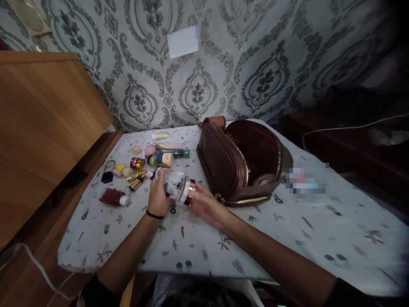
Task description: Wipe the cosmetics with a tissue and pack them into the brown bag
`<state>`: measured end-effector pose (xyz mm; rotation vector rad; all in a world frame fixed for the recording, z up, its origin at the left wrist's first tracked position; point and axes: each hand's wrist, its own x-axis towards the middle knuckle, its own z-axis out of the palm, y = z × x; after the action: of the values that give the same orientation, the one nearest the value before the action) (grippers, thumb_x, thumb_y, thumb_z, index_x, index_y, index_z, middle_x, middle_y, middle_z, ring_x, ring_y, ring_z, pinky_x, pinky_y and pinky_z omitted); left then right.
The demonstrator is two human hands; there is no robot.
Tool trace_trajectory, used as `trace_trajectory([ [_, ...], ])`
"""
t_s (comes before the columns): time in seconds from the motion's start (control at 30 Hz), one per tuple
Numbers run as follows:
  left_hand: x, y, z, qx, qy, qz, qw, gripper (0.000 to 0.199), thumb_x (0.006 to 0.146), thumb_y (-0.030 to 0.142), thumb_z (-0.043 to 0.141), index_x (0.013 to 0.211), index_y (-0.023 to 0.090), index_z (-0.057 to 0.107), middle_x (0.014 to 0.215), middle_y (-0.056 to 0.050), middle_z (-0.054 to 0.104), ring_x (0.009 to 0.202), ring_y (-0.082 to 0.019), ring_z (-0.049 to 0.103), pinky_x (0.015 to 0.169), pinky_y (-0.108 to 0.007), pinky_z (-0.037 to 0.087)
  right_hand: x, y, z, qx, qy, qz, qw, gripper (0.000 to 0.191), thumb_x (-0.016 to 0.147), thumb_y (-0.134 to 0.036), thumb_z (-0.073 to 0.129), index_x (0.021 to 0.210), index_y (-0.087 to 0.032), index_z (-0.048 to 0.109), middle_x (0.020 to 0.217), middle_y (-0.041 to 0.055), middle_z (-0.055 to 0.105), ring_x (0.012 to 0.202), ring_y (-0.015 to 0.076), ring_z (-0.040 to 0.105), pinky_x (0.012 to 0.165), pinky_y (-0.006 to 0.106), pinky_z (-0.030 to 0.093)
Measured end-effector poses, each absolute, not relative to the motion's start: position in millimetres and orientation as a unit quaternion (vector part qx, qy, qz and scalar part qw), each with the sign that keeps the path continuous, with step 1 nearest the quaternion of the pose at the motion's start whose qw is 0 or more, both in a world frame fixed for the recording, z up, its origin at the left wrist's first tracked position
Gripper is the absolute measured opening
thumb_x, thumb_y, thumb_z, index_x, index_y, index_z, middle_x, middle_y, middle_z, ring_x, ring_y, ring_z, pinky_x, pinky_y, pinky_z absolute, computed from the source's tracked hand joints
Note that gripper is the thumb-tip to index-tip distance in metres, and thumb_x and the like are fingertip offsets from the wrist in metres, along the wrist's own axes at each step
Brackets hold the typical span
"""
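My right hand (207, 204) grips a clear jar (184, 192) with a copper-coloured lid, tilted above the table. In my left hand (159, 196), which wears a black band at the wrist, a white cloth (171, 181) is bunched against the jar's clear end. Just beyond the left hand lie several cosmetics: a gold-lidded red jar (137, 163), gold tubes (138, 181), a green tube (175, 152) and a beige-and-blue bottle (166, 159). To the right of my hands stands a brown leather bag (220, 162), unzipped, its inside dark.
A bottle of dark red liquid (113, 198) lies at the left of the patterned tablecloth (191, 251). A cream tube (161, 135) rests near the wall. A brown cylindrical case (217, 122) sits behind the bag. Wooden furniture (47, 128) borders the left side.
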<state>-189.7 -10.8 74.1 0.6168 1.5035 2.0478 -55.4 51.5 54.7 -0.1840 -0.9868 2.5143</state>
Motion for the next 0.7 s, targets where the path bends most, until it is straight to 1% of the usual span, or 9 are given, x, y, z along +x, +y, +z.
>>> trace_trajectory([
  [0.1,-186,-12,74,0.264,0.519,0.738,0.340,0.036,0.072,0.048,0.076,0.093,0.021,0.065,0.081,0.000,0.064,0.070,-0.014,0.060,0.060,-0.024,0.048,-54,60,56,-0.068,-0.324,0.910,0.249,0.039,0.076,-0.040,0.078,0.111,-0.026,0.065,0.120,0.0033,0.071,0.110,0.0225,0.066,0.103,0.043,0.046],
  [0.13,-185,-12,74,0.277,0.502,0.733,0.367,0.035,0.070,0.040,0.077,0.098,0.022,0.065,0.082,0.001,0.064,0.071,-0.014,0.060,0.061,-0.023,0.048,-53,62,57,-0.064,-0.314,0.913,0.253,0.040,0.077,-0.041,0.077,0.113,-0.026,0.065,0.121,0.0030,0.071,0.111,0.0227,0.066,0.104,0.044,0.046],
  [0.2,-186,-12,73,0.292,0.472,0.724,0.409,0.039,0.068,0.026,0.076,0.105,0.023,0.065,0.088,0.001,0.065,0.076,-0.013,0.061,0.065,-0.023,0.048,-52,66,59,-0.063,-0.296,0.919,0.253,0.040,0.078,-0.042,0.075,0.113,-0.027,0.064,0.121,0.0026,0.071,0.110,0.0231,0.068,0.103,0.044,0.047],
  [0.27,-189,-10,71,0.286,0.467,0.737,0.396,0.038,0.066,0.020,0.075,0.103,0.022,0.066,0.093,0.000,0.067,0.081,-0.014,0.062,0.070,-0.023,0.049,-50,68,60,-0.071,-0.291,0.923,0.240,0.041,0.078,-0.044,0.076,0.112,-0.027,0.062,0.120,0.0025,0.071,0.106,0.0236,0.070,0.099,0.042,0.051],
  [0.37,-199,-7,68,0.269,0.474,0.778,0.313,0.030,0.065,0.021,0.079,0.093,0.021,0.068,0.092,0.000,0.068,0.082,-0.012,0.062,0.073,-0.022,0.049,-49,68,60,-0.094,-0.305,0.920,0.228,0.042,0.076,-0.042,0.079,0.110,-0.027,0.059,0.114,0.0021,0.072,0.097,0.0223,0.073,0.083,0.033,0.056],
  [0.43,-206,-6,68,0.266,0.470,0.794,0.280,0.030,0.066,0.028,0.082,0.092,0.022,0.067,0.088,0.001,0.068,0.076,-0.011,0.062,0.069,-0.021,0.048,-50,66,59,-0.110,-0.320,0.911,0.237,0.042,0.074,-0.041,0.081,0.106,-0.026,0.058,0.104,0.0013,0.074,0.089,0.0200,0.074,0.071,0.027,0.055],
  [0.5,-211,-9,70,0.285,0.474,0.790,0.264,0.031,0.070,0.039,0.081,0.092,0.024,0.066,0.084,0.001,0.067,0.073,-0.012,0.062,0.067,-0.023,0.049,-52,65,57,-0.122,-0.332,0.900,0.254,0.042,0.073,-0.041,0.082,0.100,-0.025,0.056,0.095,0.0005,0.074,0.082,0.0177,0.074,0.064,0.023,0.053],
  [0.6,-208,-15,73,0.364,0.499,0.750,0.237,0.033,0.075,0.049,0.077,0.093,0.024,0.066,0.089,-0.001,0.067,0.080,-0.016,0.064,0.073,-0.027,0.051,-55,64,54,-0.143,-0.345,0.880,0.295,0.045,0.069,-0.038,0.086,0.097,-0.025,0.054,0.087,-0.0019,0.071,0.075,0.0145,0.070,0.066,0.024,0.053],
  [0.7,-195,-20,74,0.443,0.527,0.686,0.233,0.034,0.073,0.045,0.079,0.096,0.022,0.069,0.099,-0.005,0.066,0.089,-0.019,0.061,0.079,-0.027,0.049,-57,63,53,-0.167,-0.358,0.855,0.335,0.055,0.062,-0.033,0.090,0.102,-0.026,0.053,0.090,-0.0042,0.067,0.075,0.0121,0.066,0.067,0.023,0.053],
])
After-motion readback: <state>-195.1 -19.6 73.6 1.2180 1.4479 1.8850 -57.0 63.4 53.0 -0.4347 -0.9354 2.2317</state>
